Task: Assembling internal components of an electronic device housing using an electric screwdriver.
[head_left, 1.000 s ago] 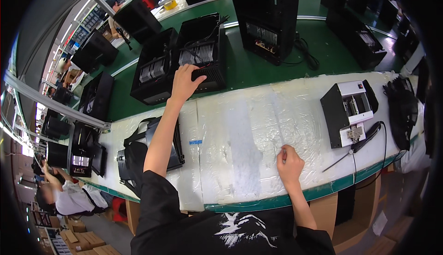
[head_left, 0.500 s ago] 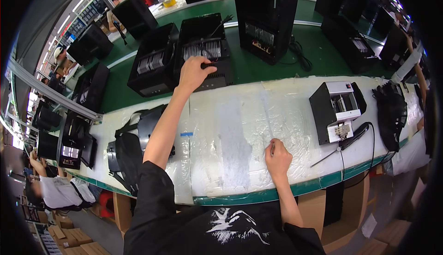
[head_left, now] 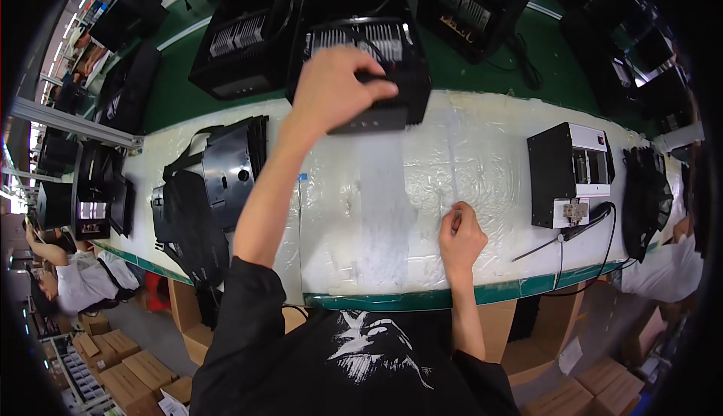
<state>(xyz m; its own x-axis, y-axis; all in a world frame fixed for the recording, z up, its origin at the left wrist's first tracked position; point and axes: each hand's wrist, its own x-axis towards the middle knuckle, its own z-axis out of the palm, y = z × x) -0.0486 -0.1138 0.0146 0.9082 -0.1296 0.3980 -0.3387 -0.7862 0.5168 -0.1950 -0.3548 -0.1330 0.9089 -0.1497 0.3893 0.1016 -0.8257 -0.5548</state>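
Note:
My left hand (head_left: 339, 88) reaches forward, closed on the near edge of a black housing (head_left: 403, 77). Silver metal fins and a dark cable show inside this box-shaped housing. Its near end overhangs the plastic-covered tabletop (head_left: 376, 212), while the rest lies over the green surface (head_left: 169, 96). My right hand (head_left: 462, 241) rests on the tabletop near the front edge, fingers curled together. Whatever it may hold is hidden. Beside my left forearm lie dark shaped panels (head_left: 226, 171) and a black padded piece (head_left: 192, 224).
Several similar black housings (head_left: 248, 39) stand along the green surface. On the right are a white-and-black device (head_left: 576, 167), an electric screwdriver (head_left: 591, 221) with a cord, and a bundle of black parts (head_left: 648, 190). Other people (head_left: 90, 273) work at both sides.
The black housing has come towards me with my left hand on it, its near end now over the tabletop. My view has tilted down and closer; my right hand stays on the table.

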